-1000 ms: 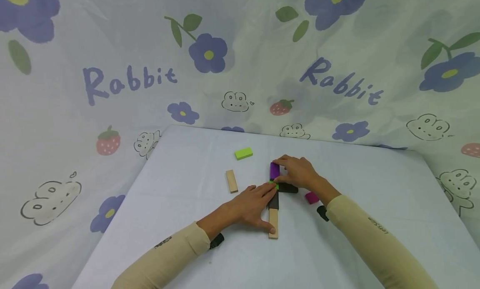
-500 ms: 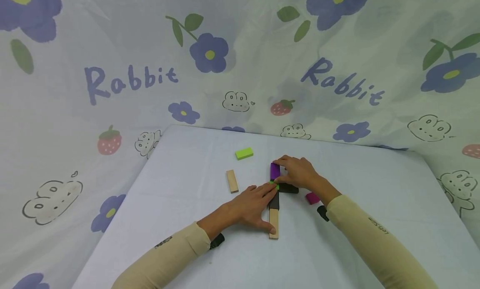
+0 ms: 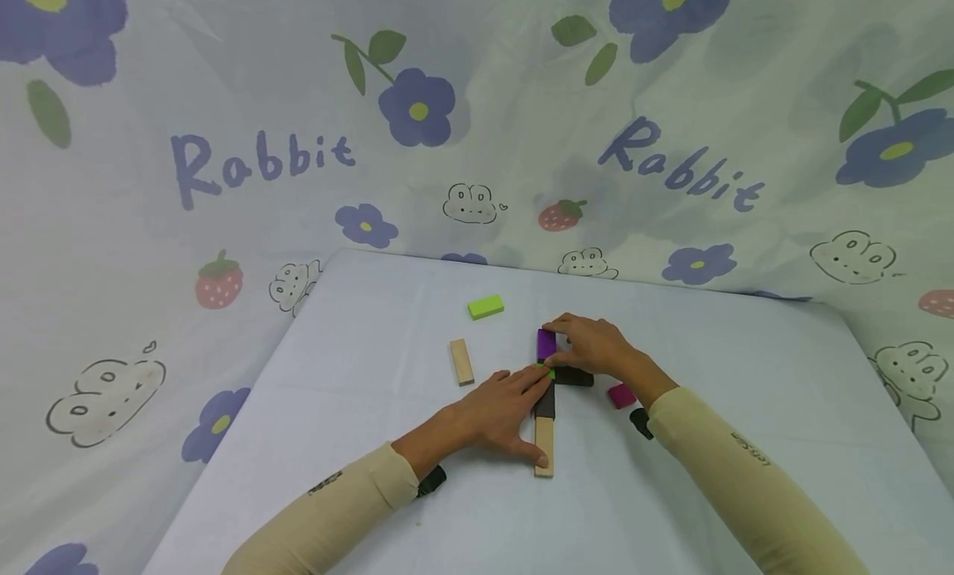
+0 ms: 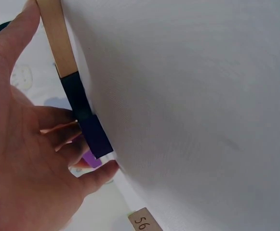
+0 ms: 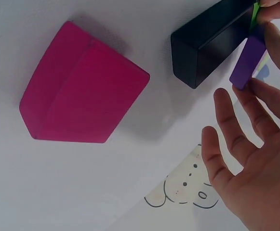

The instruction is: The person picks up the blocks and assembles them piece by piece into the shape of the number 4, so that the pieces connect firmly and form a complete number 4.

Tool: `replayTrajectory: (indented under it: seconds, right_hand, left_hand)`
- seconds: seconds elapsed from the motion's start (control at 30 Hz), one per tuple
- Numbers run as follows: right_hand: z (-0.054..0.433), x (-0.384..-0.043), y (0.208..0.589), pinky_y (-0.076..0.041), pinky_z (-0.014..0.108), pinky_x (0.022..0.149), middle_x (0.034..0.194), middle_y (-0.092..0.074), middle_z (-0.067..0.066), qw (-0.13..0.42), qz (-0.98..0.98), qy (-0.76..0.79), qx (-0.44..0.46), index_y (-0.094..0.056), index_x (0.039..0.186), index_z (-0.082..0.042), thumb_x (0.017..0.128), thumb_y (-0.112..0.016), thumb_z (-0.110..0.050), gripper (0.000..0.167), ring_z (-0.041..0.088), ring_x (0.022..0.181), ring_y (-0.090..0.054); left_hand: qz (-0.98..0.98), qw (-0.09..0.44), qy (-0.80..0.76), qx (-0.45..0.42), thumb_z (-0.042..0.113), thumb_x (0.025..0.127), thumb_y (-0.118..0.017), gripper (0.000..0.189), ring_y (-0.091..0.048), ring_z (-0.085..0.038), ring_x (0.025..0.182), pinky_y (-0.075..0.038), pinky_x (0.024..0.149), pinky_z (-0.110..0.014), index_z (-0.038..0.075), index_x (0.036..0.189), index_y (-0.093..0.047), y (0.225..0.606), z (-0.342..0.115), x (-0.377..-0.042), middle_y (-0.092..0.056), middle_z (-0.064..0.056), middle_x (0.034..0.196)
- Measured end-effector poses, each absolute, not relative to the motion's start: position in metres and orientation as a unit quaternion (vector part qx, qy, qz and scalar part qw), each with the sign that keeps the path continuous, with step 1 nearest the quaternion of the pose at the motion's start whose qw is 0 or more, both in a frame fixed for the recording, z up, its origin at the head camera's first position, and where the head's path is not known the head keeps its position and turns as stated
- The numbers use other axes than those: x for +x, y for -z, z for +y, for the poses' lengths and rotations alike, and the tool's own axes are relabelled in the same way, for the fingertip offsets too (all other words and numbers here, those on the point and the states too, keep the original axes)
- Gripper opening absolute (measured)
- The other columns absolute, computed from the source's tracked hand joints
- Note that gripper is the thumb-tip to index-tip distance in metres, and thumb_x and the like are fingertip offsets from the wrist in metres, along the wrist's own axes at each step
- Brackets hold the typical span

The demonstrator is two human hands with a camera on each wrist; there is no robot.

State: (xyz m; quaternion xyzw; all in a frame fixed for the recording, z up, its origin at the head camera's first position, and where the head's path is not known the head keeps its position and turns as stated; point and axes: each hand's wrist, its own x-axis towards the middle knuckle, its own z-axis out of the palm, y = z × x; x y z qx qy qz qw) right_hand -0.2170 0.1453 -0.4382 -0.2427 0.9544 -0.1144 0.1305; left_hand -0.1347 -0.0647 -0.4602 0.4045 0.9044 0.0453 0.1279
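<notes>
In the head view, my right hand (image 3: 596, 345) pinches a purple block (image 3: 547, 345) between thumb and fingers at the far end of a row of blocks. A green block (image 3: 550, 371), mostly covered by fingertips, comes after it, then a dark grey block (image 3: 546, 399) and a plain wooden block (image 3: 544, 446) nearest me. My left hand (image 3: 507, 413) lies along the row's left side, fingers extended over the green block and thumb touching the wooden one. A black block (image 3: 574, 376) juts right from the row, below my right hand. The right wrist view shows the purple block (image 5: 249, 60) at the fingertips.
A lime block (image 3: 486, 307) lies at the back and another wooden block (image 3: 461, 361) left of the row. To the right sits a magenta block (image 3: 620, 395), faceted in the right wrist view. Black wrist-camera parts show by both wrists. A printed cloth hangs behind the white table (image 3: 358, 326).
The right hand and the purple block have shifted very slightly toward me. The left hand and the other blocks look almost unchanged.
</notes>
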Motion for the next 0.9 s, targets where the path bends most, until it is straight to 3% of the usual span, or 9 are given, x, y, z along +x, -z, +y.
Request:
replayTrajectory:
  seconds: [0.43, 0.9]
  right_hand:
    - [0.144, -0.221, 0.444, -0.047, 0.058, 0.099, 0.144, -0.057, 0.010, 0.112, 0.958, 0.113, -0.239, -0.056, 0.146, -0.013, 0.087, -0.080, -0.043, 0.070, 0.030, 0.124, -0.060]
    - [0.148, -0.222, 0.449, -0.048, 0.055, 0.100, 0.147, -0.054, 0.009, 0.133, 0.958, 0.122, -0.225, -0.055, 0.147, -0.014, 0.089, -0.078, -0.043, 0.069, 0.030, 0.128, -0.057]
  left_hand:
    - [0.903, 0.130, -0.052, 0.406, 0.080, 0.080, -0.061, 0.116, -0.017, -0.019, 0.154, -0.026, 0.119, -0.045, 0.007, 0.161, -0.022, 0.462, -0.064, -0.135, -0.016, -0.006, 0.169]
    - [0.904, 0.127, -0.048, 0.406, 0.080, 0.080, -0.062, 0.115, -0.017, -0.018, 0.153, -0.027, 0.119, -0.044, 0.007, 0.161, -0.024, 0.458, -0.064, -0.134, -0.017, -0.006, 0.168]
